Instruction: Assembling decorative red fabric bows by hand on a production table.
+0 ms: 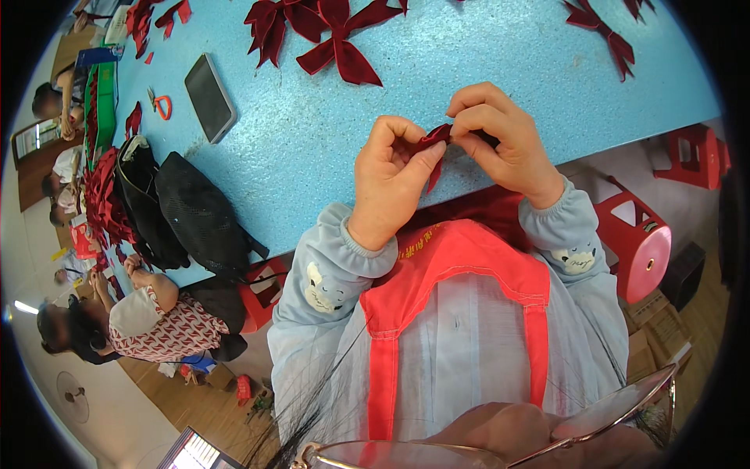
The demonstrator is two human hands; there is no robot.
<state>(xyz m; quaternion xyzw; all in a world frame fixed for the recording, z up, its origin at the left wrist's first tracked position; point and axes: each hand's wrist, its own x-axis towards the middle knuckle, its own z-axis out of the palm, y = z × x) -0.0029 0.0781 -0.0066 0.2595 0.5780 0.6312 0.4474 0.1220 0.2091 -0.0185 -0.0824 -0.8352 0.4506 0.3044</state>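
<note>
Pinching red ribbon piece (pixel 434 141) between hands (pixel 445 160)

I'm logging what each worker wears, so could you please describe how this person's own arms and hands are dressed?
Both hands, left and right, are bare: no gloves, and no rings or watch that I can see. Each forearm is covered by a pale blue-grey sleeve with a gathered elastic cuff. A small white cartoon animal is printed on each sleeve.

Three finished bows (pixel 336 35), one phone (pixel 209 97), one scissors (pixel 160 104)
</note>
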